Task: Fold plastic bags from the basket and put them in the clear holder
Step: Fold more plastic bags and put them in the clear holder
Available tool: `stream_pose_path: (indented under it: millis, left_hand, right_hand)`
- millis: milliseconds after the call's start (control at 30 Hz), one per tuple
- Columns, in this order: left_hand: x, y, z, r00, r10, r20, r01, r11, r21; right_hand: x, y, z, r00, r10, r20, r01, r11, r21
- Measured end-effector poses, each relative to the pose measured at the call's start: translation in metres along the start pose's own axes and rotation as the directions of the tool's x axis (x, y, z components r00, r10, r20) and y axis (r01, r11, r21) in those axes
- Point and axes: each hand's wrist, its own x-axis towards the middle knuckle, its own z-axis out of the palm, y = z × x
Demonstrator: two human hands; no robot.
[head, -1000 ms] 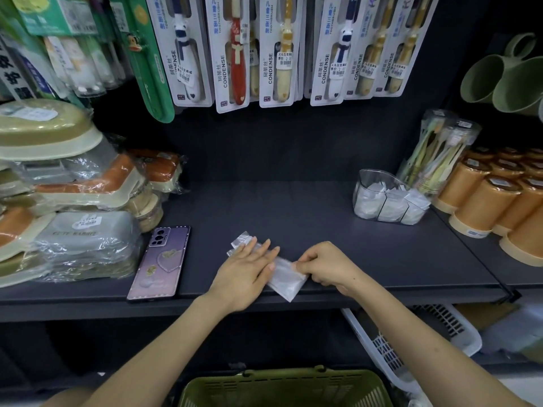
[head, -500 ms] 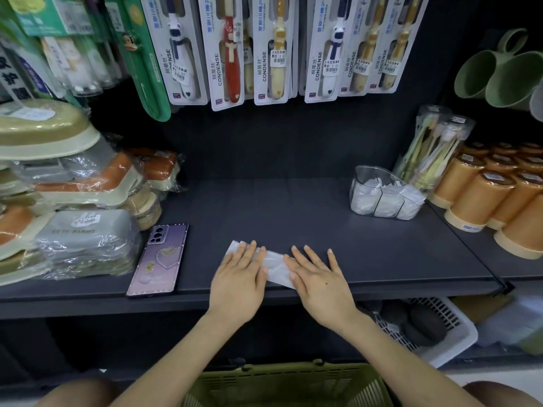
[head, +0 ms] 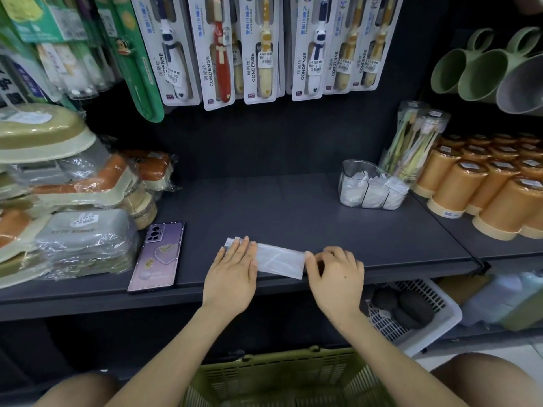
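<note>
A clear plastic bag [head: 279, 261], flattened into a long strip, lies on the dark shelf [head: 293, 212] near its front edge. My left hand [head: 232, 271] presses flat on the strip's left end with straight fingers. My right hand [head: 335, 274] has curled fingers at the strip's right end and pinches that edge. The clear holder [head: 349, 171] stands at the back right of the shelf with several folded white bags inside. The olive green basket [head: 282, 374] sits below, between my arms; its contents are not visible.
A purple phone [head: 157, 255] lies left of my left hand. Wrapped soap boxes [head: 73, 201] are stacked at the far left. Orange cups [head: 484, 186] and packed toothbrushes [head: 411, 142] stand right of the holder. A white basket [head: 411, 312] sits on the lower right.
My right hand slid right along the bag from the middle to its right end, and its fingers went from flat to curled. The bag now lies stretched out longer. My left hand stayed put.
</note>
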Motion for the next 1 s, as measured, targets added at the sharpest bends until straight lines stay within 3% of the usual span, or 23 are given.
stream_pose_path:
  millis: [33, 167, 233, 300, 367, 400, 467, 533, 633, 767, 900, 1000]
  left_hand:
    - [0.000, 0.000, -0.001, 1.000, 0.005, 0.004, -0.005, 1.000, 0.010]
    - [-0.002, -0.001, -0.002, 1.000, 0.002, 0.023, -0.002, 1.000, 0.001]
    - [-0.004, -0.002, -0.004, 1.000, -0.030, -0.002, 0.029, 0.984, -0.174]
    - [-0.006, -0.001, -0.015, 0.988, -0.154, -0.026, 0.117, 0.840, -0.530]
    - [-0.005, -0.004, -0.026, 0.953, -0.301, -0.040, 0.148, 0.577, -0.803]
    - [-0.003, -0.006, -0.033, 0.946, -0.312, -0.093, 0.106, 0.565, -0.818]
    - [0.003, -0.007, -0.045, 0.967, -0.169, -0.188, -0.008, 0.724, -0.690]
    - [0.012, -0.003, -0.061, 0.998, 0.034, -0.055, -0.062, 0.764, -0.642]
    - [0.020, 0.004, -0.079, 0.945, 0.230, 0.231, 0.036, 0.629, -0.777]
    - [0.017, 0.010, -0.086, 0.938, 0.227, 0.261, 0.142, 0.436, -0.889]
    - [0.010, 0.017, -0.080, 0.960, 0.093, 0.263, 0.236, 0.229, -0.944]
    - [0.003, 0.025, -0.077, 0.959, 0.022, 0.283, 0.280, 0.094, -0.955]
  right_hand:
    - [-0.002, -0.006, 0.001, 0.999, 0.016, -0.034, -0.017, 0.999, -0.037]
    - [0.002, -0.031, -0.001, 0.950, 0.230, 0.209, -0.219, 0.973, -0.077]
    - [0.007, -0.030, -0.001, 0.931, 0.278, 0.235, -0.275, 0.960, -0.047]
    - [0.011, -0.027, -0.008, 0.919, 0.287, 0.272, -0.333, 0.933, 0.139]
    - [0.017, -0.023, -0.019, 0.901, 0.249, 0.354, -0.374, 0.860, 0.347]
    - [0.020, -0.021, -0.026, 0.904, 0.207, 0.373, -0.357, 0.847, 0.395]
    - [0.028, -0.019, -0.041, 0.919, 0.088, 0.385, -0.262, 0.865, 0.427]
    - [0.040, -0.018, -0.054, 0.909, -0.037, 0.415, -0.173, 0.872, 0.457]
    - [0.059, -0.022, -0.074, 0.868, -0.167, 0.468, -0.094, 0.870, 0.485]
    - [0.080, -0.030, -0.097, 0.840, -0.251, 0.482, -0.075, 0.825, 0.560]
    - [0.071, -0.032, -0.096, 0.828, -0.162, 0.537, -0.325, 0.642, 0.694]
    - [0.046, -0.032, -0.084, 0.750, -0.118, 0.651, -0.489, 0.564, 0.666]
